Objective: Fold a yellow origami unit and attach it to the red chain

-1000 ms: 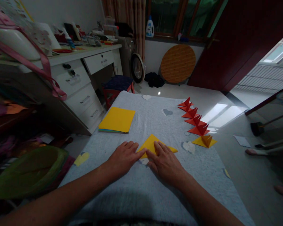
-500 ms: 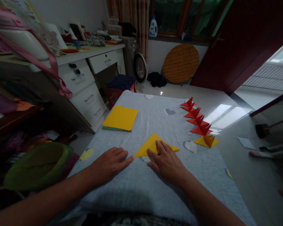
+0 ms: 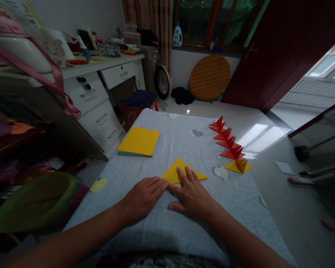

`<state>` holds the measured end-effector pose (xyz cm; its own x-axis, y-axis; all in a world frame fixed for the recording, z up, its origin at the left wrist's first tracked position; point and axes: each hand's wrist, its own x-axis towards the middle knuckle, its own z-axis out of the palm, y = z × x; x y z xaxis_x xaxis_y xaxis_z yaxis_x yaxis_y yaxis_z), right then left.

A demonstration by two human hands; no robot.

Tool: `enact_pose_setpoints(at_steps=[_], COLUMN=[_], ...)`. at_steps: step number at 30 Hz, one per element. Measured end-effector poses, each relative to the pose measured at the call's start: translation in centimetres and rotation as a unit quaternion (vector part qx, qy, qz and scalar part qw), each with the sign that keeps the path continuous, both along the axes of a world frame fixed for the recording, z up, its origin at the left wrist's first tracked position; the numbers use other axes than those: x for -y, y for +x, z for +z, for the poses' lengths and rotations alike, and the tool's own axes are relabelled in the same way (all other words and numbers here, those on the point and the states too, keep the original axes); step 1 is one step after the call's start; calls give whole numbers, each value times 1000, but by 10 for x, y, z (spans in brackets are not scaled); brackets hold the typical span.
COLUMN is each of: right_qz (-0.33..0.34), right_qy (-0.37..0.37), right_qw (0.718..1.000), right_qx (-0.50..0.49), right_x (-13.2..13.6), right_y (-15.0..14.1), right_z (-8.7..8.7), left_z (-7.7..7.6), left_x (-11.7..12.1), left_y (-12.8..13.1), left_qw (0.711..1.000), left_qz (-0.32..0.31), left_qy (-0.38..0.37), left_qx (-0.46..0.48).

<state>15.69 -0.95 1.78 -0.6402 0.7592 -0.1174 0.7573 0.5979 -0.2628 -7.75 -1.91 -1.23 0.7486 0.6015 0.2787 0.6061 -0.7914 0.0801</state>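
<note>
Pins folded yellow paper (image 3: 171, 174) beneath spread right fingers (image 3: 189, 175), likely for steadiness; aligns left fingers (image 3: 155, 184) close together at its near-left corner, pinching or just pressing, cannot tell.

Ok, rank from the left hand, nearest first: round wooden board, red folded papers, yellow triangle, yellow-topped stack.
1. Yellow triangle: at the left hand's fingertips.
2. Yellow-topped stack: left side, beyond the hand.
3. Red folded papers: right side.
4. Round wooden board: far wall.

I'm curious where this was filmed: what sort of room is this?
Probably a room in a home: there is a washing machine by the curtain, a desk with drawers and a patterned cloth under the hands.
</note>
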Motion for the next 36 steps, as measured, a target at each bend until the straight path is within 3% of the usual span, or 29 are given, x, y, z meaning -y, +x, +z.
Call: enact_pose_setpoints(at_steps=[8,26,36], right_qz=[1,-49,-85], right_qy=[26,75,159], right_qw=[1000,994,979], right_qx=[9,60,90], right_x=[0,11,17], right_y=[7,70,116], right_z=[-4,-7,-26], left_z=[-2,5,0], left_x=[10,14,16], left_y=[-3,-6,-10], left_qw=[999,998,998], left_qz=[28,49,59], left_qy=[32,-20,16], left_qx=[-11,-29,6])
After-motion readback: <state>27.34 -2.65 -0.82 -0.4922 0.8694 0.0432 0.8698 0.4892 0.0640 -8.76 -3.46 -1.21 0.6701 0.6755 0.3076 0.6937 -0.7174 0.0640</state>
